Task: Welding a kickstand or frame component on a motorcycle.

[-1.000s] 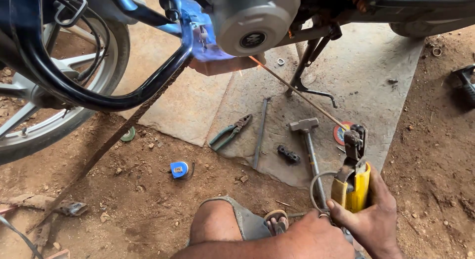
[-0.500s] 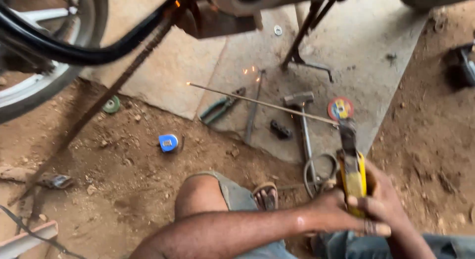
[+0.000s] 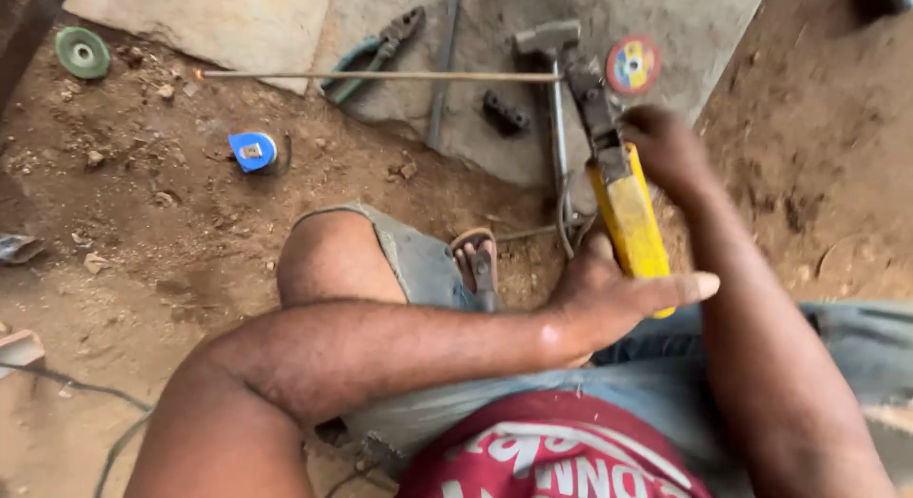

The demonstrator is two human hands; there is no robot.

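The left hand (image 3: 609, 303) is wrapping the lower end of the yellow holder (image 3: 628, 217), fingers extended past it, so the grasp is looking partial rather than fully closed. The right hand (image 3: 666, 151) is gripping the holder's dark clamp head (image 3: 594, 103), though its fingers are blurred and the exact closure cannot be told. The clamp is holding a long rod (image 3: 380, 76), which is pointing left, roughly level above the ground, its far tip (image 3: 201, 76) glowing orange.

Hazards, as judged here:
- The hot tip is hanging near the pliers (image 3: 376, 46) and tape measure (image 3: 252, 151); a sag could scorch them.
- The bare knee (image 3: 323, 260) is sitting below the rod; a loose left grasp could let it swing down.
- The cable (image 3: 561, 208) is looping beside the sandal (image 3: 475, 260), risking a snag.
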